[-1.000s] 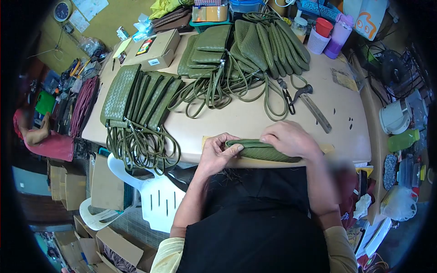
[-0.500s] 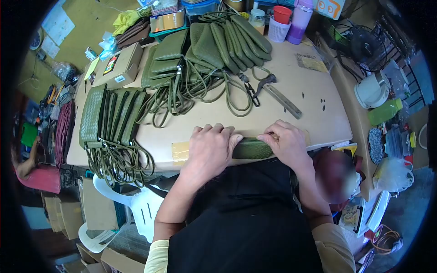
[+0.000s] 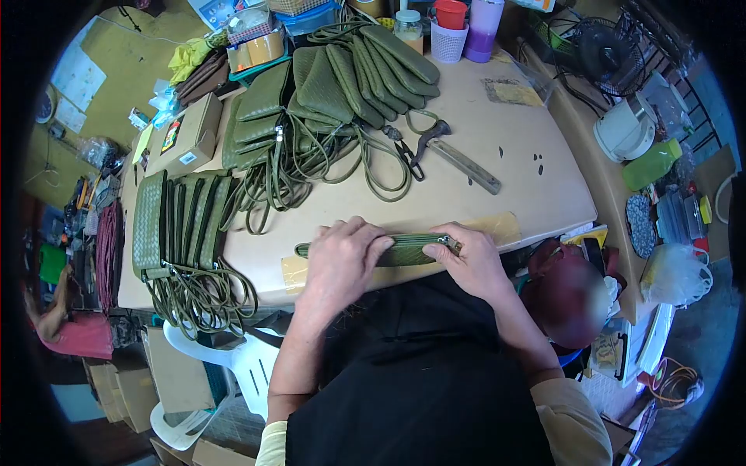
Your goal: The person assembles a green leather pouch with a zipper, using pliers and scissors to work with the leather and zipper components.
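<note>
A green woven zipper pouch lies at the near edge of the table, its zipper side turned up. My left hand grips the pouch toward its left end, thumb along the zipper edge. At the right end, my right hand is closed on the pouch, its thumb and fingers beside a metal zipper pull. The undersides of both hands' fingers are partly hidden. Strips of brown tape show on the table beneath and beside the pouch.
A hammer and dark pliers lie beyond my hands. Green pouches with looped straps are piled at the back and at the left. A cardboard box, cups and a white chair stand around.
The pouch is tilted so that its zipper and left end now show. My right hand has shifted slightly left and down, and the whole view has moved a little.
</note>
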